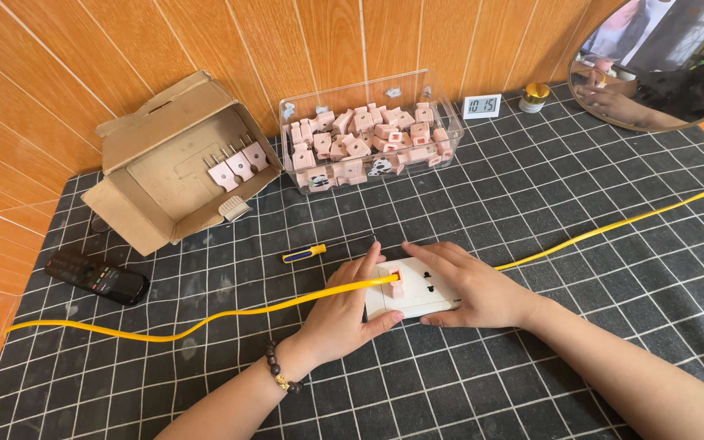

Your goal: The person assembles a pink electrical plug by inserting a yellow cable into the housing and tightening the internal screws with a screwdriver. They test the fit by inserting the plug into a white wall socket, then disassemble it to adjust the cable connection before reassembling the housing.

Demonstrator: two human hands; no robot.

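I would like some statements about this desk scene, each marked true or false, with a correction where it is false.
1. Both hands rest on a white socket panel. True: the left hand and the right hand both touch it.
2. A pink plug sits in the panel with a yellow cable at it. True.
3. The clear plastic box is filled with blue screws. False: it holds pink plugs.
4. The small screwdriver is in the right hand. False: it lies on the checked mat, apart from both hands.
5. The cardboard box holds a few pink plugs. True.
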